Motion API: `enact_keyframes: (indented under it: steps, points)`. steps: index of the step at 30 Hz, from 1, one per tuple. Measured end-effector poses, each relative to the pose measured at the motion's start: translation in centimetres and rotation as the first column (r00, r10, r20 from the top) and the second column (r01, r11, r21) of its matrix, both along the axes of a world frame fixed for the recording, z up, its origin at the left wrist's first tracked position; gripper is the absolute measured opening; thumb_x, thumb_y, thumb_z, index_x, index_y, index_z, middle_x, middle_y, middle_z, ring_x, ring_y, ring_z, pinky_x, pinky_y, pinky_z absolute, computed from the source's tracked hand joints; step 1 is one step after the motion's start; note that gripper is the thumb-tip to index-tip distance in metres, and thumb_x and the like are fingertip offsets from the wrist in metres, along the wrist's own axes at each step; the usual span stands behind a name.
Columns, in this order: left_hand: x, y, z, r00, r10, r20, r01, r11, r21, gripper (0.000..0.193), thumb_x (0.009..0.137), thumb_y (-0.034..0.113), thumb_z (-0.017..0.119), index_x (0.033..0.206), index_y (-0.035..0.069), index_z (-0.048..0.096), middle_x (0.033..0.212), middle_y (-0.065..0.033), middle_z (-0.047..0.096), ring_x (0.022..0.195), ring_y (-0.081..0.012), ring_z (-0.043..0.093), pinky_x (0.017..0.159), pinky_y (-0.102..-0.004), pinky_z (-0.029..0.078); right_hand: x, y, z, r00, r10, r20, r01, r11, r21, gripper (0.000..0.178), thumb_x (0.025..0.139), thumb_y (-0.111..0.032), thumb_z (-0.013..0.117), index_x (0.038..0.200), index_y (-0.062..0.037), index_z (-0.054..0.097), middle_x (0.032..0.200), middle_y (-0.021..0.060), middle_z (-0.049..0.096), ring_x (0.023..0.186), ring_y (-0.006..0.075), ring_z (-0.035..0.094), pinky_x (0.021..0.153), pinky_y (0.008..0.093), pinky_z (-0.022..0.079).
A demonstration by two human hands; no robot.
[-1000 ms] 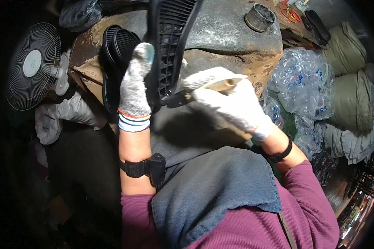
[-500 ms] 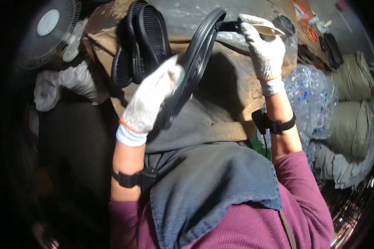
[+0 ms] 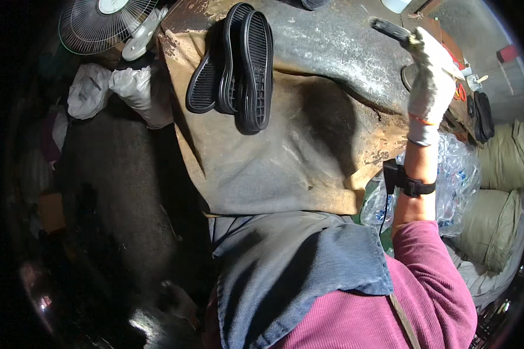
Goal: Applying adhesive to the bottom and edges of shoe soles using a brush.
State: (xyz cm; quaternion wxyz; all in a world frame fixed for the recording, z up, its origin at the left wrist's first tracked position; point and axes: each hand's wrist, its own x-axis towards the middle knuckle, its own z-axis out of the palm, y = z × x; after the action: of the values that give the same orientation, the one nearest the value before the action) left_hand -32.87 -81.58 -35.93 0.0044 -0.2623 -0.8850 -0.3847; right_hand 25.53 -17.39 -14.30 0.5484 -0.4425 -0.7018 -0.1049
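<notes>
My right hand (image 3: 432, 87), in a white knit glove, is raised over the far right part of the work surface. Its fingers are closed round a brush (image 3: 391, 29) whose blackened end points to the left. A round metal can (image 3: 409, 75) stands just beside the glove, mostly hidden by it. Several black ridged shoe soles (image 3: 256, 70) lie together on the brown cloth (image 3: 239, 168) in front of me, left of centre. My left hand is out of the picture, and the sole it held earlier is not in view.
A fan (image 3: 108, 23) and white sacks (image 3: 90, 90) stand at the left. Clear plastic wrapping (image 3: 457, 174) and green sacks (image 3: 489, 227) are piled at the right. Orange-handled scissors (image 3: 460, 92) and more dark soles (image 3: 483, 116) lie at the far right.
My left hand has left the view along with the black sole it held. My right hand has moved away to the right with the brush, and the view has shifted.
</notes>
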Motion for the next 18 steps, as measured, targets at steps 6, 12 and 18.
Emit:
enact_keyframes:
  steps: [6, 12, 18]
  points:
    - [0.1, 1.5, -4.1, 0.424, -0.163, 0.891, -0.503, 0.776, 0.381, 0.069, 0.111, 0.041, 0.05, 0.163, 0.002, 0.028, 0.153, -0.0257, 0.051, 0.142, -0.0394, 0.051, 0.119, -0.0526, 0.043, 5.2, 0.0, -0.8, 0.9, 0.064, -0.431, -0.121, 0.987, -0.107, 0.027, 0.101, -0.018, 0.068, 0.118, 0.0014, 0.076, 0.115, 0.0085, 0.076, 0.104, 0.0156, 0.069, 0.093, 0.0312, 0.052]
    - [8.8, 48.7, 8.9, 0.805, -0.585, 0.094, 0.557, 0.801, 0.22, 0.04, 0.097, 0.023, 0.077, 0.126, -0.001, 0.062, 0.117, -0.0172, 0.068, 0.115, -0.0325, 0.063, 0.105, -0.0451, 0.051, 6.7, -0.3, -1.5, 0.94, -0.008, -0.341, -0.026, 0.995, -0.096, 0.025, 0.101, -0.017, 0.067, 0.119, -0.0036, 0.078, 0.12, 0.0106, 0.075, 0.114, 0.0219, 0.068, 0.102, 0.0356, 0.051]
    - [24.3, 58.0, 12.1, 0.406, -0.744, -0.531, 0.735, 0.611, -0.294, 0.07, 0.074, 0.042, 0.092, 0.121, -0.002, 0.065, 0.143, -0.0222, 0.053, 0.14, -0.0423, 0.046, 0.117, -0.0562, 0.039, 12.6, 0.8, -2.3, 0.97, -0.242, 0.023, 0.242, 0.97, -0.007, 0.023, 0.095, -0.018, 0.071, 0.115, -0.0133, 0.08, 0.118, 0.0096, 0.076, 0.107, 0.0226, 0.072, 0.096, 0.0351, 0.055]
